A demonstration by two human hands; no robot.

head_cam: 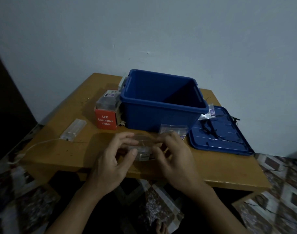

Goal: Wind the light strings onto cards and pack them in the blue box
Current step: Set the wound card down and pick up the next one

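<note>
Hands meet over the bench (59, 149) front: left hand (114, 159) and right hand (171, 157) each pinch one end of a clear packet (141, 147), contents blurred. Just behind, the blue box (161, 105) stands open. A black light string (210, 127) lies on the blue lid (217, 137) at right.

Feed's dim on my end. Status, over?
Left hand, right hand grip clear packet. Blue box open, lid off beside it. Second packet lies before box.
</note>
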